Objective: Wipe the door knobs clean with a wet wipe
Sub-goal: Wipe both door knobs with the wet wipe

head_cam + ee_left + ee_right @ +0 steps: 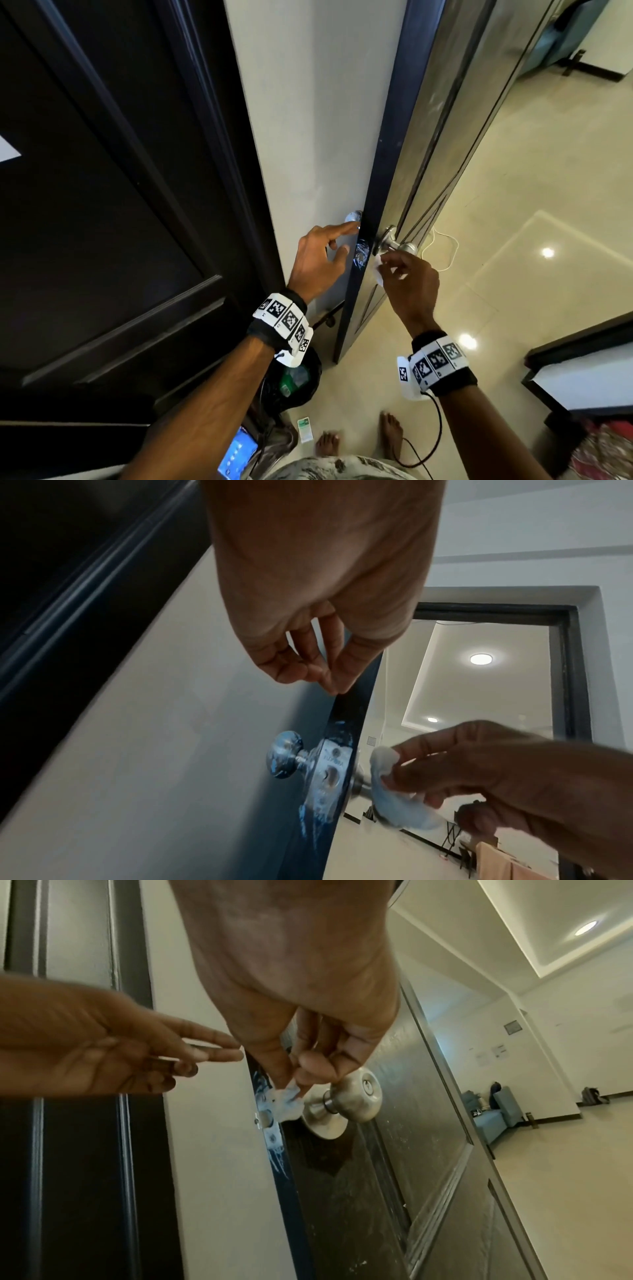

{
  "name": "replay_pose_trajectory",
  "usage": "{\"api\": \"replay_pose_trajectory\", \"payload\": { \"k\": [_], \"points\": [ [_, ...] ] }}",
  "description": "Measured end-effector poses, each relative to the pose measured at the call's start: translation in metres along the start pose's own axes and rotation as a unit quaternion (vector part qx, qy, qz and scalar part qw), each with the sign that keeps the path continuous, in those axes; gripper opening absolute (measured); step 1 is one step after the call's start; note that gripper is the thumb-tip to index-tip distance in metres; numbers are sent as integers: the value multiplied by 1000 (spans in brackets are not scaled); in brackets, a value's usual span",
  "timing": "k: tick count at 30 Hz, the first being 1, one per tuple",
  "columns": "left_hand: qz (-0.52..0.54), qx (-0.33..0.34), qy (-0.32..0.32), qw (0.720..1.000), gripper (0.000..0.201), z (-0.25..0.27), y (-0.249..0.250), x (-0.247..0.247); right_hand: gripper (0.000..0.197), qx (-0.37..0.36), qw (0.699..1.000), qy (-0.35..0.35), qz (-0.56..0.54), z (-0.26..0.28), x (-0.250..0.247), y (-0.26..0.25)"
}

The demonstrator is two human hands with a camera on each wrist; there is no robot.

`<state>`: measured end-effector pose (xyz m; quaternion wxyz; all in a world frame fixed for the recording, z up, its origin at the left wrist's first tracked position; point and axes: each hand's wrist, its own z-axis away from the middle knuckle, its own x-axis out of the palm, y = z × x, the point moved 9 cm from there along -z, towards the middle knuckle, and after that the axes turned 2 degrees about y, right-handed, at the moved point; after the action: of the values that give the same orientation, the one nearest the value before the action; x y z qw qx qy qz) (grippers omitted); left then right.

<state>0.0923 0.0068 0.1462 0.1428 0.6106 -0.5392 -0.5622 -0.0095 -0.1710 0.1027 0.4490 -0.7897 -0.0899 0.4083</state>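
The right hand (pixel 411 277) pinches a crumpled wet wipe (pixel 287 1104) against the base of the steel door knob (pixel 356 1095). The left hand (pixel 318 260), fingers extended and empty, touches the door edge (pixel 376 178) above the opposite knob (pixel 285 754).

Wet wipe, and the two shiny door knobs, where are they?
wet wipe (pixel 286 1104), right wrist view, middle of the crumpled wad.
right knob (pixel 363 1095), right wrist view, its round face.
left knob (pixel 286 754), left wrist view, its round head.
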Motion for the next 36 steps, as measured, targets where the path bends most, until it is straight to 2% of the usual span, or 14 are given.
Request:
{"api": "replay_pose_trajectory", "payload": {
  "k": [3,6,10,12,15,18,20,22,25,27,29,31,34,36],
  "points": [
    [-4,-26,-18,999,41,24,-17,-3,23,22,998,1,-54,6,-5,6],
    [2,-60,-44,997,33,47,-37,-1,33,81,988,-52,-119,12,8,24],
    [49,-85,-45,994,28,58,-39,2,27,121,958,-89,-246,21,14,16],
    [71,-86,-27,993,28,59,-29,3,26,133,933,-105,-317,22,14,3],
    [124,-95,13,988,29,59,-20,2,37,192,863,-162,-438,26,23,-7],
    [187,-115,7,976,33,60,-15,3,26,254,810,-228,-476,33,32,-5],
    [225,-120,-7,967,37,61,-14,7,26,274,791,-249,-487,37,34,-3],
    [247,-116,-9,962,39,61,-11,10,25,282,787,-251,-488,39,34,-3],
    [258,-107,5,960,40,60,-10,9,24,286,791,-248,-481,42,36,-5],
    [269,-104,11,958,39,60,-7,10,27,261,808,-262,-459,44,39,-9],
    [267,-106,27,957,36,60,-7,10,26,221,841,-275,-411,43,39,-11],
    [253,-116,51,959,29,59,-12,9,22,153,901,-264,-309,32,31,-13],
    [216,-146,91,961,20,56,-33,7,22,-10,981,-161,-112,6,3,-26],
    [176,-166,98,965,20,53,-49,9,21,-103,993,-52,-19,-8,-21,-35]
  ]
}}
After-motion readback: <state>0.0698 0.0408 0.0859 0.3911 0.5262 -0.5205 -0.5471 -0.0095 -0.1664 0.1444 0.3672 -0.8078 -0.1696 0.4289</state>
